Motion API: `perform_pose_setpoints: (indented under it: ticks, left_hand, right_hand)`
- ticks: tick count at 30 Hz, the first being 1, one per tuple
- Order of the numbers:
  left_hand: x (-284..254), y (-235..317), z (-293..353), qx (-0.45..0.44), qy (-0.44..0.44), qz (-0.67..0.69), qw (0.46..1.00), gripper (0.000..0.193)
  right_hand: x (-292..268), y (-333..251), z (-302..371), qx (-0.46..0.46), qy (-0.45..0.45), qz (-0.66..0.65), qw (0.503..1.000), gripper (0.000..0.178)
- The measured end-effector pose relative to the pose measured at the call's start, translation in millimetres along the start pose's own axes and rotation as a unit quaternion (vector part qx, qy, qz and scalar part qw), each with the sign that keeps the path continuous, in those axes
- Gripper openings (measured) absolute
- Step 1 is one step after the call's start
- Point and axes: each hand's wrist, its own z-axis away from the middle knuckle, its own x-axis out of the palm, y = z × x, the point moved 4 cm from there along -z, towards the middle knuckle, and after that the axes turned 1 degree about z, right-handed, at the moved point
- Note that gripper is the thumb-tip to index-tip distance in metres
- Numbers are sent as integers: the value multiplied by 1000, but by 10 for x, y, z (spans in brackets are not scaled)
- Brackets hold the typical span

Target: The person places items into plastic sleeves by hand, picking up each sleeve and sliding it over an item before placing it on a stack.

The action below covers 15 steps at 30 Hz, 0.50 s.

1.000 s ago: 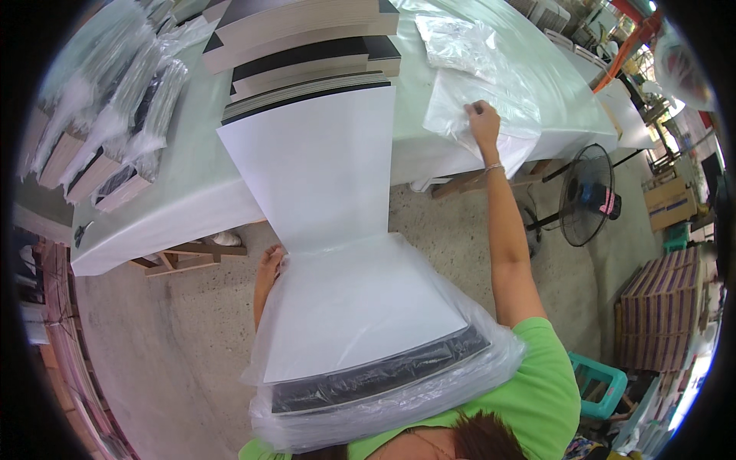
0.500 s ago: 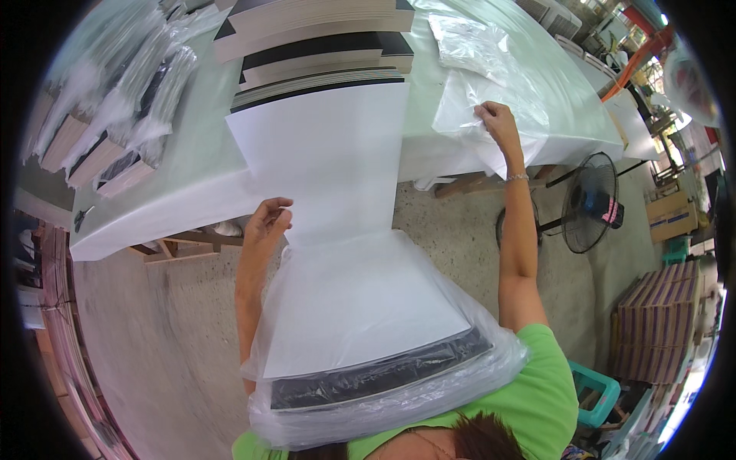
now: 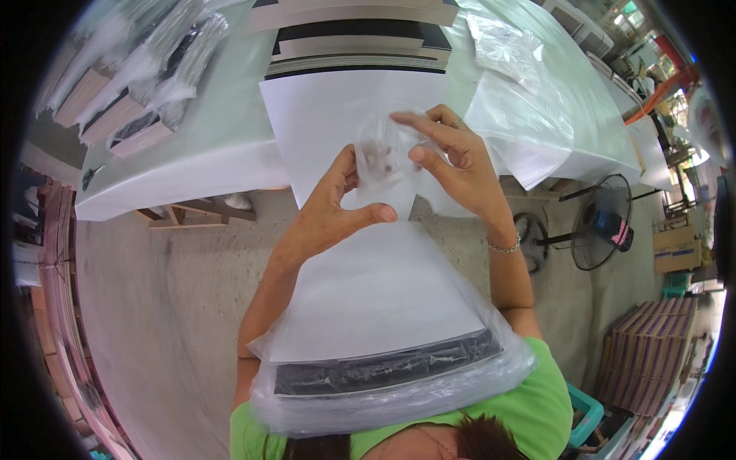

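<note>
My left hand (image 3: 333, 203) is raised over the white sheet, its thumb stretched away from the fingers. A crumpled clear plastic bag (image 3: 381, 149) covers part of its fingers, whose tips show dimly through the film. From the right, my right hand (image 3: 460, 165) holds the bag, its bent fingers and thumb at the bag's side. Below both hands, a large white sheet (image 3: 318, 123) slopes from the table edge towards my lap. A second white panel (image 3: 376, 299) with a dark strip (image 3: 383, 368) along its near end rests on my lap in clear plastic wrapping (image 3: 506, 364).
Stacked dark-covered boards (image 3: 360, 50) stand on the pale table (image 3: 222, 146) behind the sheet. Plastic-wrapped stacks (image 3: 130, 100) lie at left, near small scissors (image 3: 90, 176). Flat clear bags (image 3: 521, 123) lie at right. A standing fan (image 3: 602, 222) and a striped box (image 3: 648, 353) are beyond my right arm.
My right hand has come inward from the bags on the table and now has a clear bag at my left hand. The left hand has moved right and up to meet it. The view has shifted.
</note>
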Motion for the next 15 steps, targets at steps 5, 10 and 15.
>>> perform_pose_setpoints:
  ticks: [5,10,15]
  left_hand:
    - [-134,-83,90,-22,127,-76,989,67]
    - [-263,-194,73,-21,210,-74,975,36]
    - [-333,-141,116,-27,266,-142,953,23]
  right_hand:
    - [48,8,21,0,28,77,997,53]
    - [59,44,72,26,27,87,996,62]
    - [17,38,112,23,46,117,992,61]
